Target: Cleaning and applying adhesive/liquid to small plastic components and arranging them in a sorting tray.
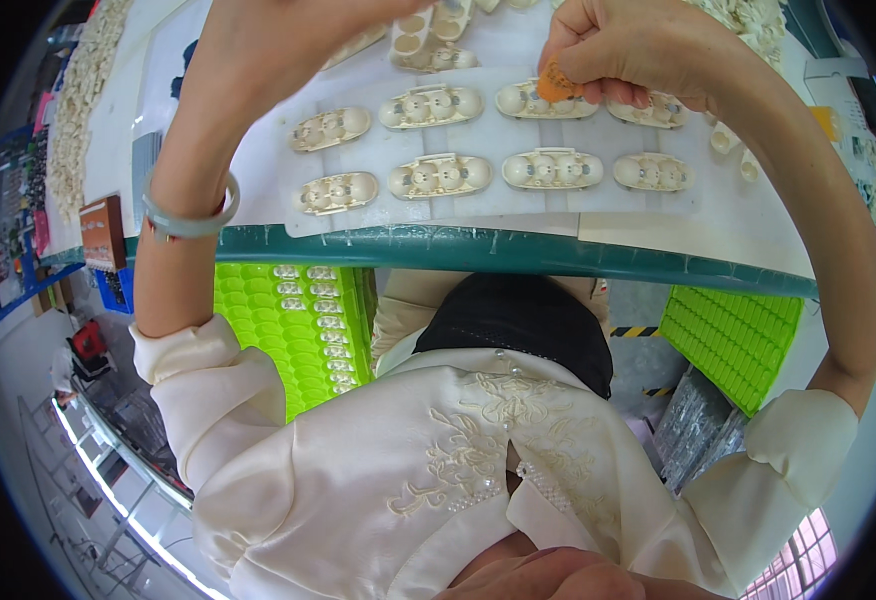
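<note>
My right hand (623, 50) is closed at the upper right, its thumb and fingers pressed around a small orange piece (556, 84) with dark marks. That piece is over a cream oval plastic shell (518, 101) in the back row. Whether the two touch, I cannot tell. My left hand (283, 40) reaches in at the upper left, above the white work surface. Its fingers are blurred and partly cut off by the top edge. Below the hands, several cream shells with round cups stand in two rows on a pale translucent tray (468, 212).
More cream parts (428, 40) lie behind the tray. Heaps of small cream pieces (83, 110) line the left side. A brown box (104, 232) stands by the green table edge (408, 248). Bright green trays (258, 345) holding parts sit below the table, with another green tray (733, 335) at right.
</note>
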`<state>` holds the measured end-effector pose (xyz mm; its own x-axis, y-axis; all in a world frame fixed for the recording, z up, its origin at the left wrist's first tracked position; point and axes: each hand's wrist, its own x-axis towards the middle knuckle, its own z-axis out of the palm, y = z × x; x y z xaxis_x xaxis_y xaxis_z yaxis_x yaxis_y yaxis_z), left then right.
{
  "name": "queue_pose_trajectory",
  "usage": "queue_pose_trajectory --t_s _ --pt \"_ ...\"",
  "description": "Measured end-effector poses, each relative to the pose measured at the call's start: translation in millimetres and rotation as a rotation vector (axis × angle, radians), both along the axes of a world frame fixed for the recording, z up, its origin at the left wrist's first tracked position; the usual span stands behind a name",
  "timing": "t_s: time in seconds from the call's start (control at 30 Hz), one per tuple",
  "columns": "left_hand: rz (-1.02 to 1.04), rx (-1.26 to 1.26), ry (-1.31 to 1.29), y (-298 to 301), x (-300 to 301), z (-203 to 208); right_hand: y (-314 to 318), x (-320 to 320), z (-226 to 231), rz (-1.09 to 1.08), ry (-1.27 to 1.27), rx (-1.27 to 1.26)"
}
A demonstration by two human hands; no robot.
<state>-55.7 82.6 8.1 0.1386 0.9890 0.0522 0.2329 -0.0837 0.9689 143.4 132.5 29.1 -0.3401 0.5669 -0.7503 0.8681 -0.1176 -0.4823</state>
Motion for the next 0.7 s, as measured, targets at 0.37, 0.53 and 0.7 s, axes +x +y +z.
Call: queue_pose_trajectory --t_s 0.37,0.53,0.7 --pt "-0.208 -0.149 0.153 -29 -12 -17 0 -11 5 0.077 -0.039 0.0" --pt "-0.294 -0.187 0.147 -27 -8 -19 6 6 -26 0.147 0.119 0.163" --pt "-0.307 -0.085 0.054 -28 -13 -25 4 11 -28 0.103 0.189 0.136"
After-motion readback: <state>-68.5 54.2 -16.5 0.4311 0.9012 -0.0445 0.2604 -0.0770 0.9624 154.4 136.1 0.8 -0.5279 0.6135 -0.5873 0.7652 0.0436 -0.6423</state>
